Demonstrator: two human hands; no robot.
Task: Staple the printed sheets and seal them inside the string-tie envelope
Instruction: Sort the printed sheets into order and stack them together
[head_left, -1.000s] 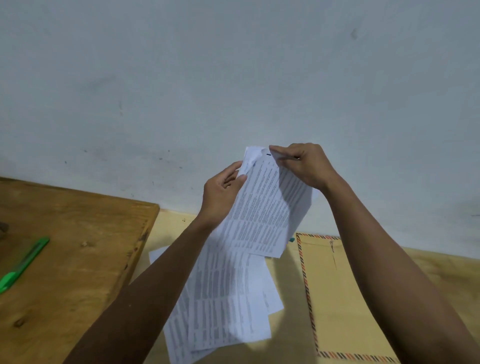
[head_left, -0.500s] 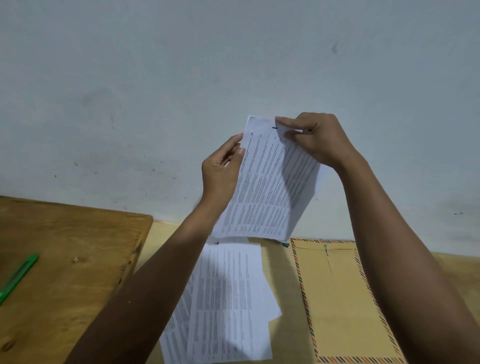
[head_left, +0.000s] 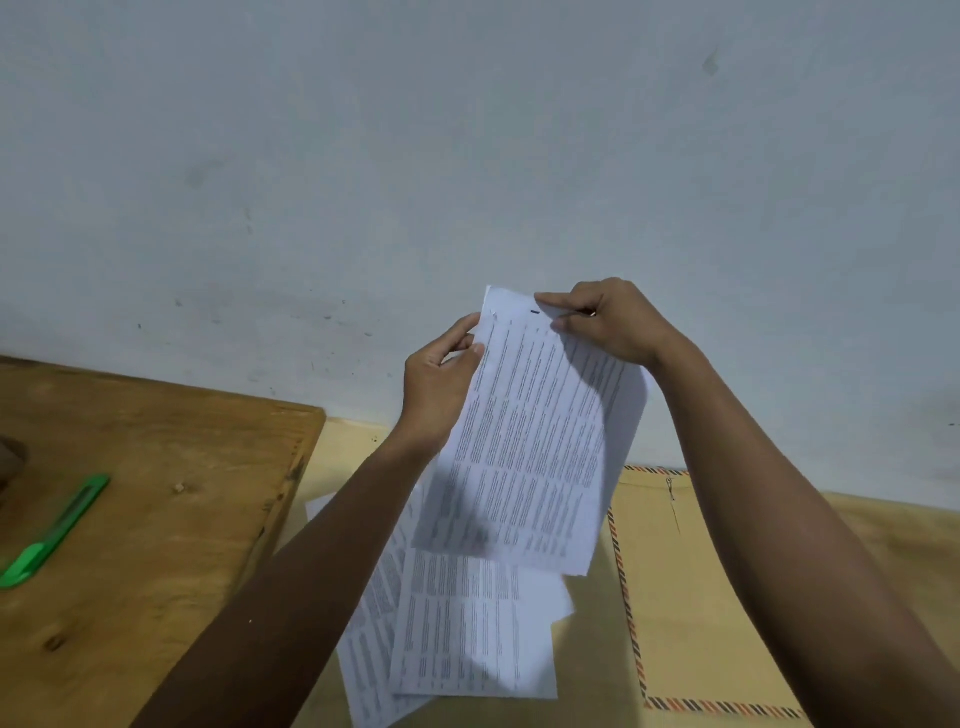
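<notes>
A: Layout, big to small?

B: Pale wall (head_left: 363, 156) fills the top. Wooden board (head_left: 156, 493) at 9 o'clock with a green cutter (head_left: 52, 530) on it. String-tie envelope (head_left: 691, 597) lies flat at 4–5 o'clock, striped border, long axis running 12-to-6, tie end towards the wall. Loose printed sheets (head_left: 467, 634) at 6 o'clock, just left of the envelope.

A: Hands?

B: Both are up off the table on the held sheets (head_left: 530, 441). Left hand (head_left: 441, 384) grips the left edge, thumb on the front, fingers behind. Right hand (head_left: 613, 322) pinches the top corner next to a small dark mark, maybe a staple (head_left: 535, 312); too small to confirm. A thin object shows in that fist, can't tell what.

A: Key relation for the next move?

B: The envelope sits below and to the right of the hands, under the right forearm, so the right hand is nearer. Held sheets hang roughly 1-to-7, slightly off the envelope's axis. Stapler not in view.
</notes>
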